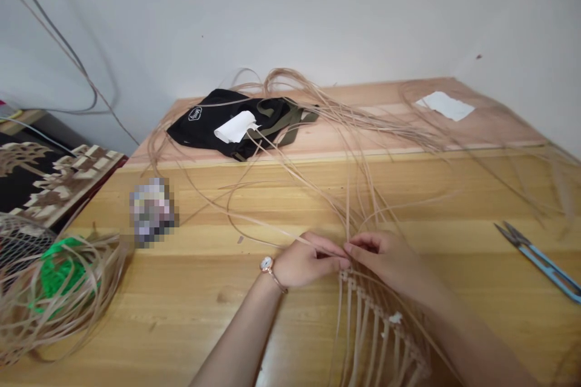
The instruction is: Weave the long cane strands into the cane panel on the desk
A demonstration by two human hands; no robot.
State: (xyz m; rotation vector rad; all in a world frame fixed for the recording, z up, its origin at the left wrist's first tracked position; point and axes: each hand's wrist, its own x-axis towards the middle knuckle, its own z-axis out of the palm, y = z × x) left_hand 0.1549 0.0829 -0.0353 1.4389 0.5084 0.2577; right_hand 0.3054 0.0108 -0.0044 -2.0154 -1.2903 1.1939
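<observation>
Closest in, at the near edge of the worktop (181, 314), the person's left hand (308, 260) and right hand (379, 254) meet above a knotted row of flat cane strands (363, 302). The fingers (340, 258) of both hands are closed in a tight pinch on the strands at the top of the row, though the knuckles hide how many they hold. The knotted piece lies on the wood, its ends hanging toward the person, while long loose strands sprawl across the worktop to its far side. That sprawl looks like the main risk: a slackened pinch could let the top knot loosen, and a rose-gold wristwatch (267, 264) on the left wrist could snag a strand and tug the row askew. Blue-handled snips (540, 260) lie open to the right, where a careless reach could catch the cane. To the left sit a pixelated object (152, 211), too blurred to identify, and a loose cane coil (59, 296) around something green. Farther off are a black bag (195, 127) and a white sheet of paper (447, 106).
</observation>
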